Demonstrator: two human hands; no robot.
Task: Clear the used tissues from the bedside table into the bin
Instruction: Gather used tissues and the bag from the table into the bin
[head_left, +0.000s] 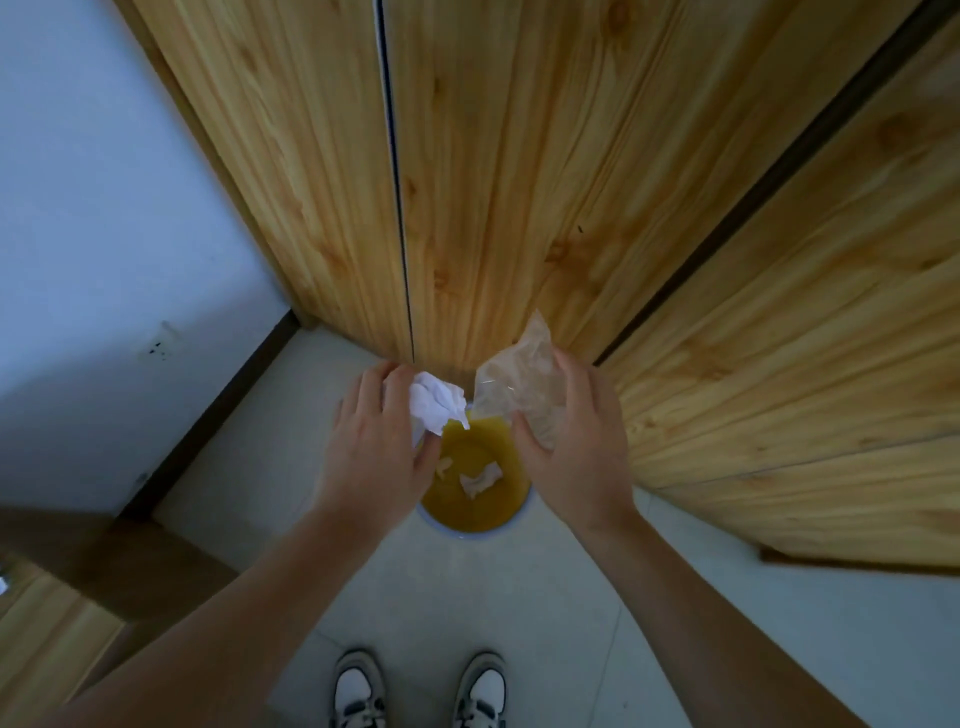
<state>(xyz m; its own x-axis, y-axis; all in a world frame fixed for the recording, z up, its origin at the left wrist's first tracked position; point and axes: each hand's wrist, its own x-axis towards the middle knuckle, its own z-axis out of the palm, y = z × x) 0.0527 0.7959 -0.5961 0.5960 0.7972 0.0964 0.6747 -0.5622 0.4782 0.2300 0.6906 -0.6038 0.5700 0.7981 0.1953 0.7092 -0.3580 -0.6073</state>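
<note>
A round bin (475, 525) with a yellow-green inside and a pale rim stands on the floor, straight below my hands. A crumpled white tissue (480, 480) lies at its bottom. My left hand (376, 447) grips another crumpled white tissue (434, 402) over the bin's left rim. My right hand (571, 447) holds a thin translucent plastic wrapper (519, 379) above the bin's right side. Both hands hover close together, a small gap between them.
Pine-panelled wardrobe doors (519, 182) rise just behind the bin and along the right. A white wall (104, 234) with a dark skirting is at the left. A wooden furniture edge (52, 613) shows at lower left. My two shoes (421, 691) stand on the pale tiled floor.
</note>
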